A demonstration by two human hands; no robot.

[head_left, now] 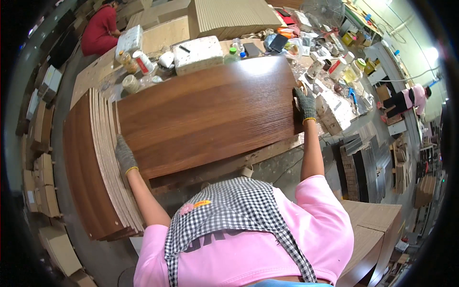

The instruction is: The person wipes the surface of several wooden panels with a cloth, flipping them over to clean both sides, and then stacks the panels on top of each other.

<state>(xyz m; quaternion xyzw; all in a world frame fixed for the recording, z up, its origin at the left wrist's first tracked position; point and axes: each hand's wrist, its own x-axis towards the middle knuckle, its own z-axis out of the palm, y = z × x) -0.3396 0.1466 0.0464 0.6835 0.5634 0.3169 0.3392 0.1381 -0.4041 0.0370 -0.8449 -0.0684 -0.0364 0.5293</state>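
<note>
A wide dark brown wood-grain panel point(210, 112) lies across the workbench in front of me, glossy side up, its near edge tilted over another brown board. My left hand point(126, 153), in a grey knit glove with a yellow cuff, grips the panel's left end; its fingertips are partly hidden by the edge. At the opposite end my right hand point(305, 103), gloved the same way, is wrapped round the right edge. Just left of my left hand, a stack of similar panels point(79, 162) stands with its pale raw edges showing.
White foam blocks point(198, 55), bottles point(231, 56), jars and tools crowd the bench behind the panel and to its right. Corrugated cardboard sheets point(234, 19) are piled at the back. A person in red point(100, 28) crouches far left; another person point(413, 99) bends at the far right.
</note>
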